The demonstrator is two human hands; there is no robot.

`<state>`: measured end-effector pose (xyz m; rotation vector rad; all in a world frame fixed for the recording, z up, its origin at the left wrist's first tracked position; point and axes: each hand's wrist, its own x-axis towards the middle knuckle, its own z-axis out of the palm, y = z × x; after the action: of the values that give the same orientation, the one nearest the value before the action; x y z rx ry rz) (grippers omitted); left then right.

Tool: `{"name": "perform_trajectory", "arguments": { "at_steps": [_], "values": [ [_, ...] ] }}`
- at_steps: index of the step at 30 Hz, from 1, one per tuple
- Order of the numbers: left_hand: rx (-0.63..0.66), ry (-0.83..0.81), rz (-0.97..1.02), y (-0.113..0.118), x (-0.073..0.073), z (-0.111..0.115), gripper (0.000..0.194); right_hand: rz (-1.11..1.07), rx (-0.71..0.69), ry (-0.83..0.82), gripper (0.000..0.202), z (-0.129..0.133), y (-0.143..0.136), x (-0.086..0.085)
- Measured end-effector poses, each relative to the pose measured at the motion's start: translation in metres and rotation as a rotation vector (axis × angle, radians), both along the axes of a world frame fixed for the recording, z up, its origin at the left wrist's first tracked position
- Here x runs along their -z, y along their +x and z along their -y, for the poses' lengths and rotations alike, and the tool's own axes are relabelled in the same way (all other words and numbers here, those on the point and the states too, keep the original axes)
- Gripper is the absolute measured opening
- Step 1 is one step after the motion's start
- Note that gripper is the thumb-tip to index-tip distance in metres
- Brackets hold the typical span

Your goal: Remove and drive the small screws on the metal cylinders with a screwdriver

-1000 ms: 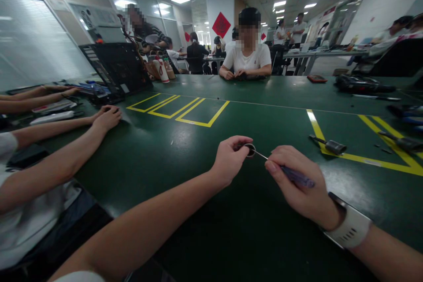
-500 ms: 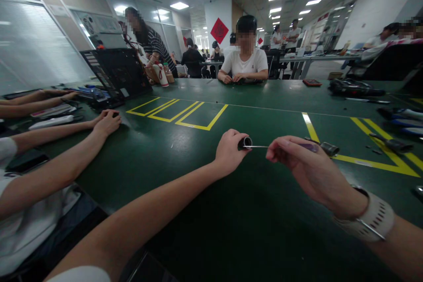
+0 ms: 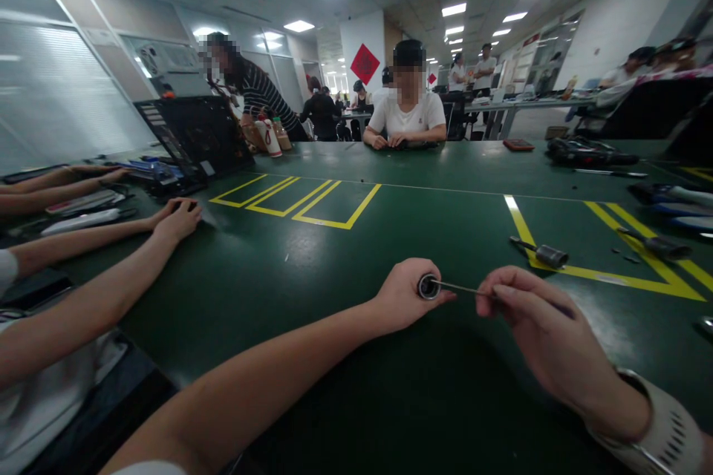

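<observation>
My left hand is closed around a short dark cylinder whose round metal-rimmed opening faces me. A thin metal rod runs from that opening to my right hand, which pinches the tool's other end; its handle is mostly hidden by my fingers. The rod's tip is inside the opening. Beyond my right hand, a dark cylindrical part with a stem lies across yellow tape, and a similar part rests farther right near small dark pieces.
The green table bears yellow tape outlines. A person's hands are at the left, near a black open case. Another person sits opposite. Black tools lie at the far right.
Both hands have shifted lower and to the right in view, with the cylinder and rod. The cylinder's opening now faces me more. The nearer stemmed part is now uncovered by my right hand.
</observation>
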<state>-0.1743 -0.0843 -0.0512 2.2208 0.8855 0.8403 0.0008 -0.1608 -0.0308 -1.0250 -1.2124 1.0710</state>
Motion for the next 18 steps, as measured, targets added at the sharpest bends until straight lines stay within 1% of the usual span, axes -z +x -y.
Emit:
{"name": "perform_trajectory", "arguments": {
  "at_steps": [4, 6, 8, 10, 12, 15, 18],
  "values": [
    [-0.03, 0.075, -0.015, -0.001, 0.001, 0.002, 0.02, 0.406, 0.016, 0.137, 0.019, 0.012, -0.007, 0.0],
    [-0.045, 0.113, -0.029, 0.0, 0.003, 0.002, 0.017, 0.529, 0.032, 0.218, 0.02, 0.017, -0.011, -0.001],
    [-0.056, 0.156, -0.03, 0.0, 0.006, 0.002, 0.017, 0.584, 0.066, 0.3, 0.019, 0.021, -0.015, -0.003],
    [-0.063, 0.198, -0.024, 0.0, 0.007, 0.002, 0.018, 0.605, 0.097, 0.347, 0.017, 0.023, -0.017, -0.003],
    [-0.057, 0.229, -0.035, 0.0, 0.008, 0.003, 0.019, 0.598, 0.104, 0.339, 0.016, 0.025, -0.017, -0.002],
    [-0.024, 0.246, -0.054, -0.001, 0.006, 0.005, 0.019, 0.516, 0.04, 0.222, 0.019, 0.023, -0.014, 0.001],
    [0.014, 0.232, -0.026, -0.002, 0.005, 0.006, 0.017, 0.287, 0.012, 0.085, 0.02, 0.018, -0.012, 0.005]
  ]
}}
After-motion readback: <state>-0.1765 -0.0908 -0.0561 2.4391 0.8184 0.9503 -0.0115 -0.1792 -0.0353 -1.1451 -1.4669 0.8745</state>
